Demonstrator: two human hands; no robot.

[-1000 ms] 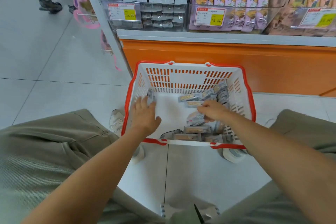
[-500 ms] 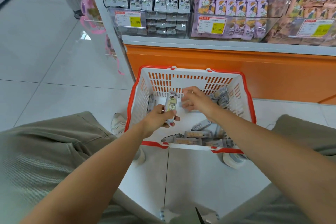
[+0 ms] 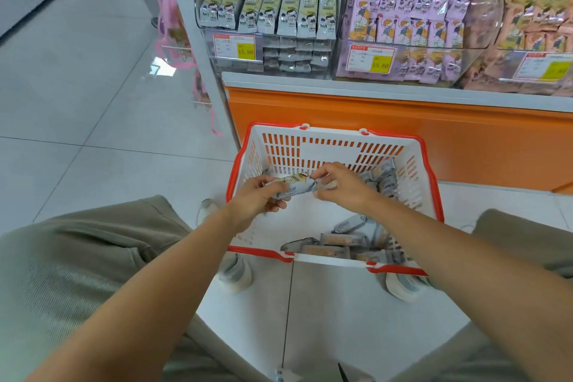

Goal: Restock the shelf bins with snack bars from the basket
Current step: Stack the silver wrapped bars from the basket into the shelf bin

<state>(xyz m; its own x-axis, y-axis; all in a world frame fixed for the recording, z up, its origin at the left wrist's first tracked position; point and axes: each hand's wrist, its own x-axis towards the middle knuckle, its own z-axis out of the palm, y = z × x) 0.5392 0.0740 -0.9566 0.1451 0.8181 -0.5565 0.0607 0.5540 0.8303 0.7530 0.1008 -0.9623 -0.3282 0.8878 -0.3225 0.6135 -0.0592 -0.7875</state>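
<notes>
Snack bars are gathering in my left hand, which is gripping them over the basket while my right hand is pinching their near end. I am judging it best to square the stack before lifting toward the grey-pack bin above.

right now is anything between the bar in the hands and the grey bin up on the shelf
Nothing visible blocks it. The left hand and right hand hold the bar above the basket, and the space up to the grey bin looks clear. The bin's clear front wall is closed, so entry is from above, and that opening is out of frame.
</notes>
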